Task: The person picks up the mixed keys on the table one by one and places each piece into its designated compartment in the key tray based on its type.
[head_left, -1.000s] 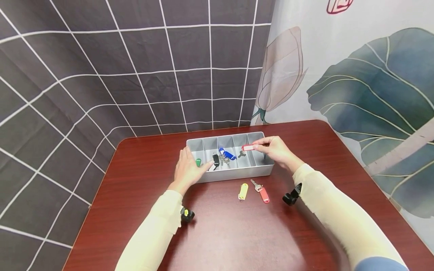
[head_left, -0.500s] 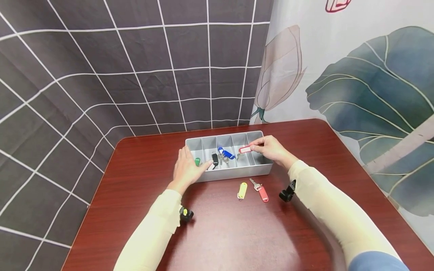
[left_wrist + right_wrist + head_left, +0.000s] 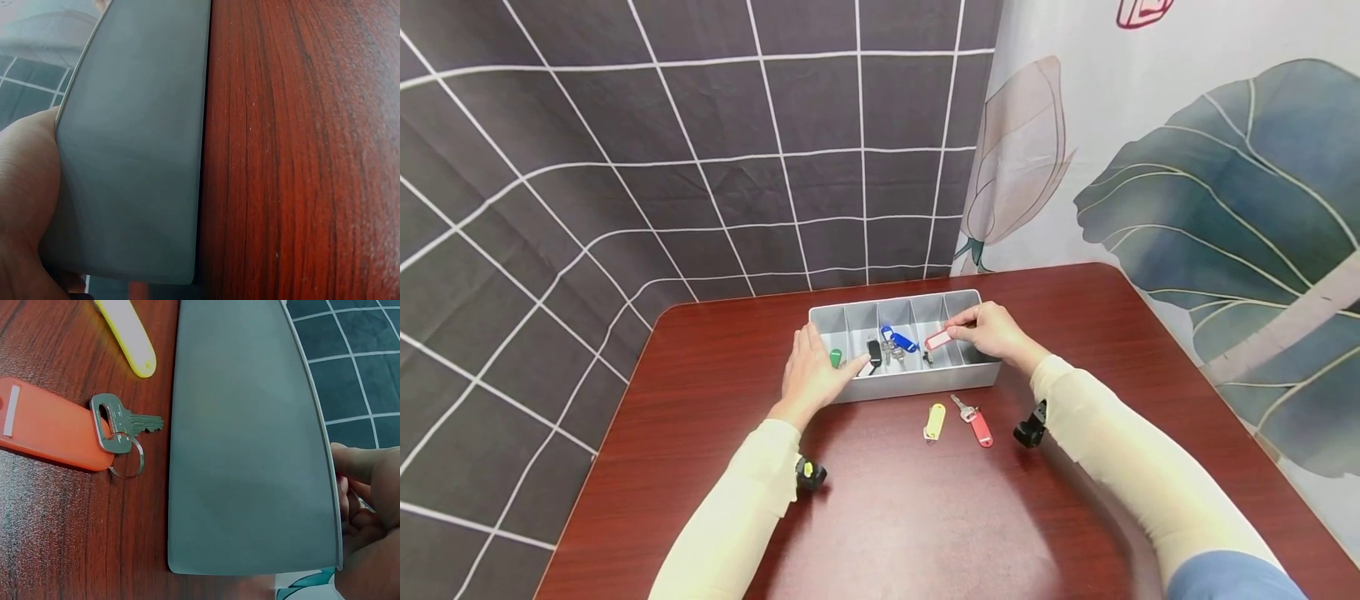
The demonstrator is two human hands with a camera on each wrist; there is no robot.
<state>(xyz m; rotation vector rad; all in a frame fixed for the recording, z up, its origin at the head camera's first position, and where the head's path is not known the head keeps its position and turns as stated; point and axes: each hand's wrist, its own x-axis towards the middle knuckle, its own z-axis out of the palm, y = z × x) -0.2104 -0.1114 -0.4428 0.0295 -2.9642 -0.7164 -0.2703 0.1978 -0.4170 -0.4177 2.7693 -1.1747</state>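
A grey divided tray [image 3: 917, 383] lies lengthwise on the table. My left hand [image 3: 811, 372] grips its left end, thumb over the front rim and fingers along the outer side. With my right hand [image 3: 992, 332] I pinch a red key tag [image 3: 937, 339] with a white label, low over the fourth compartment from the left; its key [image 3: 927, 358] hangs below. Inside the tray are a green key tag [image 3: 836, 357] at the left, a black key tag [image 3: 875, 352] in the second compartment, and blue key tags [image 3: 904, 342] with keys in the third.
On the table [image 3: 925, 517] in front of the tray lie a yellow key tag [image 3: 935, 422] and another red key tag [image 3: 981, 429] with a silver key [image 3: 115, 422] on a ring. Dark gridded cloth [image 3: 820, 183] and a leaf-patterned curtain [image 3: 1225, 217] hang behind.
My right hand has brought the red key tag slightly left and down, tilting it, with its key lower in the compartment. The left hand stays at the tray's end.
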